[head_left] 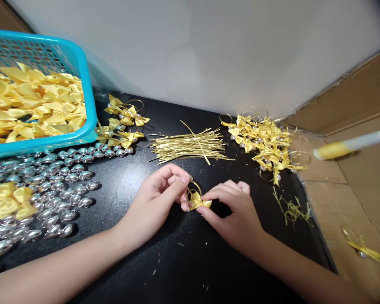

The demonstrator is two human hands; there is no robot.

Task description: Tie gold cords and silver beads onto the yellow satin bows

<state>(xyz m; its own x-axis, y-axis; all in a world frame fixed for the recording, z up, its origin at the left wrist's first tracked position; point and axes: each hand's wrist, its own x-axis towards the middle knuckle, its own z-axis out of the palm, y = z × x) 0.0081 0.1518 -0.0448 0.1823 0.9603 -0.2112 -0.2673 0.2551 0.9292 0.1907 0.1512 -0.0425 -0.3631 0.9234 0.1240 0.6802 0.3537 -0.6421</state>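
Both hands work close together over the black table. A yellow ribbon bow (195, 202) with a gold wire loop (194, 185) is between them. My left hand (164, 188) pinches the loop and the bow's left side, thumb against fingers. On the other side, my right hand (231, 204) has the bow's right tail between thumb and index finger. Whether a silver bell hangs on this bow is hidden by the fingers. Just beyond the hands lies a bundle of gold wire ties (190, 145), with one tie crossing over the top.
A turquoise basket (88, 97) full of yellow bows stands at the left. Rows of silver bells (57, 185) spread before it, two bows on them. Looped bows (266, 139) are heaped back right, a smaller group (123, 118) back left. Ribbon scraps (293, 209) and a ribbon roll (351, 145) lie right.
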